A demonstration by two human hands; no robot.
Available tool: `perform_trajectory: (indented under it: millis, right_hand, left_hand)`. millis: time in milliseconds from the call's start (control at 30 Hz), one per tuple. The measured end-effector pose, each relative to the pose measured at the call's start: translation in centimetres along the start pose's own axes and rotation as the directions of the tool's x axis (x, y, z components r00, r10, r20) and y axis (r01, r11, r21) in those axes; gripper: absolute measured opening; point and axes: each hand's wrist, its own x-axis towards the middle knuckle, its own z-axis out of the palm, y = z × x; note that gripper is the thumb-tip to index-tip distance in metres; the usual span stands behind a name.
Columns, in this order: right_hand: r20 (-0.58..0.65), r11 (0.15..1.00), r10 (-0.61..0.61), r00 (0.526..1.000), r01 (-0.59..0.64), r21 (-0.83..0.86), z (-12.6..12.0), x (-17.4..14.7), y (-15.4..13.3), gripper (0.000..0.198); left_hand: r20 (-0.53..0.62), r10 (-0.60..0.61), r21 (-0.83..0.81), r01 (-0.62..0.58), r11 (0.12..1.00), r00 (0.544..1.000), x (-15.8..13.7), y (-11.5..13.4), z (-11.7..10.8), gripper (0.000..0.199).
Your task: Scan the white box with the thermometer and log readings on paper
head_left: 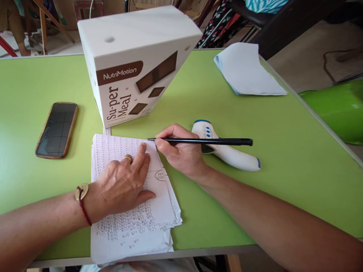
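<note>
A stack of handwritten paper sheets [159, 206] lies near the table's front edge, its top sheet covered with rows of small writing. My left hand [123, 185] rests on it palm down, fingers stretched, the index finger pointing at the upper right of the page. A ring and a red cord bracelet are on that hand and wrist. In my right hand [184, 153] a black pen [221, 141] is pinched between thumb and fingers. Its tip is at the sheet's top right edge, close to my left index fingertip; I cannot tell if it touches.
On the green table [198, 215], a white NutriMotion box [121, 83] stands behind the papers. A smartphone [56, 130] lies left. A white infrared thermometer [235, 156] sits behind my right hand, and folded white sheets [246, 71] lie at the back right. A person's patterned clothing [224, 24] shows beyond.
</note>
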Motion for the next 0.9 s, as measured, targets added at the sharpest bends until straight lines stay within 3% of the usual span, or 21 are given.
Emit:
perform_trajectory:
  millis: [900]
  right_hand:
    - [0.0,1.0,0.025,1.0,-0.025,-0.003,0.33,-0.1,0.17,0.011]
  left_hand:
    - [-0.006,0.0,-0.006,0.0,1.0,1.0,-0.09,-0.03,0.08,0.078]
